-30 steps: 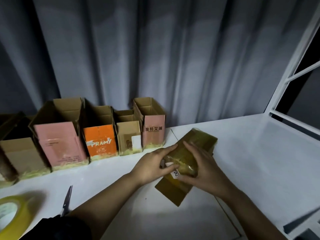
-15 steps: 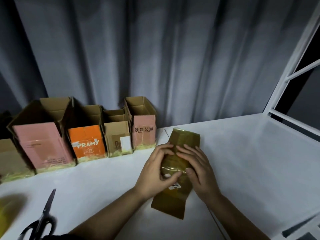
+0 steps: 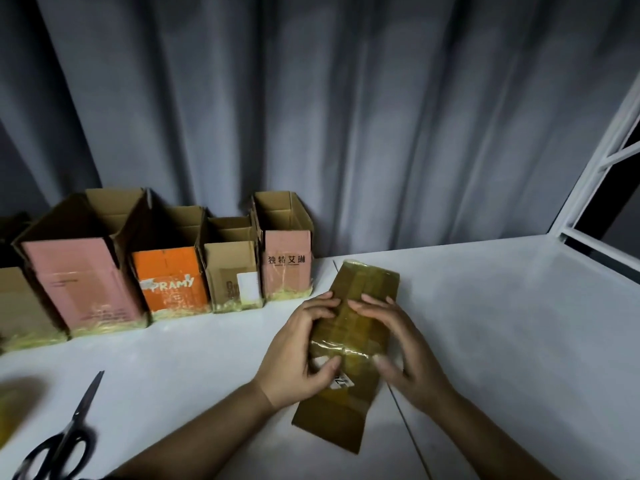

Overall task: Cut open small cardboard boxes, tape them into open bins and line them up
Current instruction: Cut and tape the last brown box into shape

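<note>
Scissors [image 3: 60, 441]: lying on the white table [image 3: 502, 334] at the near left, blades pointing away, untouched by either hand.
Tape roll [image 3: 8, 414]: a yellow blur at the far left edge; too smeared to say more.
Left hand [image 3: 294, 351]: curled round the left side of the small box [image 3: 349, 344], thumb pressing the near face beside a white label, fingertips on top.
Right hand [image 3: 403, 344]: gripping the right side of the same box, fingers bent over the top, thumb on the near edge.
Small box: lying on its side on the table between both hands, wrapped in glossy yellowish tape, loose flaps reaching toward the person.
Step in hand: by my reading, pressing tape down on this box so it holds as a bin; cutting looks done, since the near end is open.
Next move: probably calls for standing the box upright, open end up, then sliding it left.
Row of bins [image 3: 166, 265]: open-topped boxes standing side by side against the grey curtain [image 3: 311, 116], the rightmost a pink box [image 3: 285, 268].
Free spot: just right of the pink box, near the small box's far end.
</note>
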